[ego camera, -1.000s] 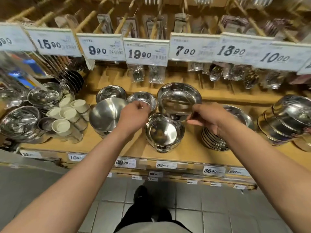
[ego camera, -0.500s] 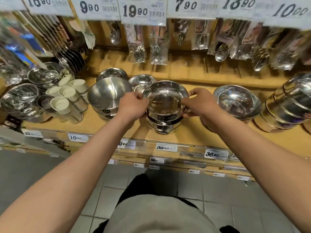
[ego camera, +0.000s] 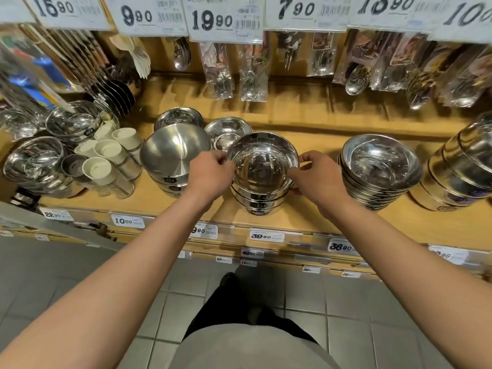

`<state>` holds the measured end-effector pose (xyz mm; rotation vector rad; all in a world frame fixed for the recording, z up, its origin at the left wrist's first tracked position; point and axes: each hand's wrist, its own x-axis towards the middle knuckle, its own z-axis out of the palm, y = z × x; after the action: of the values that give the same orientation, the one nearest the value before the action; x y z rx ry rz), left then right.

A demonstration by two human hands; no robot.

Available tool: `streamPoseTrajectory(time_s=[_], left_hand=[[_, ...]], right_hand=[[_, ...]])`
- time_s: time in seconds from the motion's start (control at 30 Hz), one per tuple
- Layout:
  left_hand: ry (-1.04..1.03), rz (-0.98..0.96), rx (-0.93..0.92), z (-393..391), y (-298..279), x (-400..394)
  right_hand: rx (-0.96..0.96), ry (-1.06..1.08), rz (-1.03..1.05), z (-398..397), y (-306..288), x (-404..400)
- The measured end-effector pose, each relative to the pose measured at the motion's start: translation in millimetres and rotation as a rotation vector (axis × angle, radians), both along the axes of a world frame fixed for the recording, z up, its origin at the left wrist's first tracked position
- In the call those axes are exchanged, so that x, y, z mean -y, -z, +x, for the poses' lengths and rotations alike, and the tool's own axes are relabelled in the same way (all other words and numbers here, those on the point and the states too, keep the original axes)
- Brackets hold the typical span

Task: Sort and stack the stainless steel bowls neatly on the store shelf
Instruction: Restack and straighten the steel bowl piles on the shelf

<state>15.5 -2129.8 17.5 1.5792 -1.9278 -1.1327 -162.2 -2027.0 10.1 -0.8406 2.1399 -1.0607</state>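
A shiny steel bowl (ego camera: 262, 162) sits on top of a short stack of like bowls (ego camera: 259, 201) at the middle front of the wooden shelf (ego camera: 306, 217). My left hand (ego camera: 210, 173) pinches the top bowl's left rim and my right hand (ego camera: 318, 175) pinches its right rim. To the left stands a stack with a tilted matte bowl (ego camera: 173, 153) on top. Two shallow dishes (ego camera: 229, 130) lie behind. A taller stack of wide bowls (ego camera: 380, 166) stands to the right.
Steel containers (ego camera: 463, 169) lean at the far right. White-lidded cups (ego camera: 106, 158) and more steel bowls (ego camera: 34, 161) crowd the left. Packaged cutlery (ego camera: 250, 73) hangs from the back wall under price tags (ego camera: 223, 20). Shelf-edge price labels (ego camera: 266, 235) run along the front; grey floor tiles lie below.
The big bowl, held up at the back by my right hand a second ago, came down onto the middle stack. Both hands now grip its rim and the view has moved closer.
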Motion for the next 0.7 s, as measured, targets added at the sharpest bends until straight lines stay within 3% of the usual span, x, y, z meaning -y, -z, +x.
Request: streamPoseTrajectory(time_s=[0.3, 0.53, 0.7], left_hand=[[0.06, -0.05, 0.059, -2, -1, 8], [0.059, -0.104, 0.034, -2, 3, 12], [0.027, 0.093, -0.108, 3, 7, 9]], right_hand=[[0.005, 0.023, 0.012, 6, 4, -6], [-0.133, 0.016, 0.062, 11, 16, -11], [-0.107, 0.006, 0.056, 8, 17, -9]])
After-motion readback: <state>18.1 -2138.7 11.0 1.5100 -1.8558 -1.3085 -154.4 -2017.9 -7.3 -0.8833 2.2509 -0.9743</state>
